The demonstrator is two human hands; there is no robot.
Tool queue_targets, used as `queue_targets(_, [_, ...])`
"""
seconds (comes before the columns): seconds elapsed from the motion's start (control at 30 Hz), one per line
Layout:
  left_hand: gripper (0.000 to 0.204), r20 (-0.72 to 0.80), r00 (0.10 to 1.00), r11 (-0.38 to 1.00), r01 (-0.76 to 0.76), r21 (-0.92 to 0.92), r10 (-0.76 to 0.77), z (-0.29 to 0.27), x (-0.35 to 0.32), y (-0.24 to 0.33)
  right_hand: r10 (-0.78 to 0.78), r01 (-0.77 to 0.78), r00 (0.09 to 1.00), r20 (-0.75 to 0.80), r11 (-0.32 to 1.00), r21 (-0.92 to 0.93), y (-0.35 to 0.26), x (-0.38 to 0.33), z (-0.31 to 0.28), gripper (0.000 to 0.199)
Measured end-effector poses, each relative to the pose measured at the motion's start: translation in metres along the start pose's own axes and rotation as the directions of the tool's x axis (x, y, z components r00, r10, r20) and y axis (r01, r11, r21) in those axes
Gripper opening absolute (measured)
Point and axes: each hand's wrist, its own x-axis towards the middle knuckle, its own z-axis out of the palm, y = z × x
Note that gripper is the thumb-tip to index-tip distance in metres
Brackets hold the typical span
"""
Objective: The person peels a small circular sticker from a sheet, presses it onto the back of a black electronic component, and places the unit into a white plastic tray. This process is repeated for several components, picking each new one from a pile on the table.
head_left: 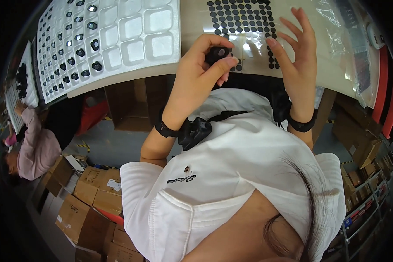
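Observation:
Between the thumb and fingers of my left hand [203,72] is a small black rounded part [216,54] with a lighter round spot on it. My right hand [300,59] is raised to the right with its fingers spread, and nothing shows in its grasp. Rows of black round dots [242,18], on what looks like a clear sheet, lie on the table beyond and between my hands. To the left stands a white moulded tray [157,46]. Similar small black parts [91,26] sit in many of its pockets, while the pockets nearest my left hand hold none.
The pale table [336,83] curves around in front of me. Clear plastic film [358,56] lies at its right side, near a red edge [386,91]. Cardboard boxes [87,218] are stacked at lower left. A person in a pink top [41,139] works at far left.

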Motion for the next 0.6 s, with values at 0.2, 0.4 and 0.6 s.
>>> queue_targets(0.2, [0.02,0.075,0.993,0.993,-0.096,0.069,0.09,-0.003,0.0,0.002,0.13,-0.092,0.848,0.513,0.991,-0.098,0.004,-0.008,-0.022,0.023])
queue_targets(0.4, [0.024,0.115,0.985,0.983,-0.139,0.119,0.126,-0.005,-0.003,0.008,0.171,-0.072,0.77,0.615,0.981,-0.183,0.013,-0.022,-0.012,0.018])
queue_targets(0.6, [0.025,0.084,0.993,0.996,-0.08,-0.05,0.084,-0.003,-0.002,0.012,0.131,0.093,0.809,0.573,0.935,-0.344,0.014,-0.026,-0.006,0.016])
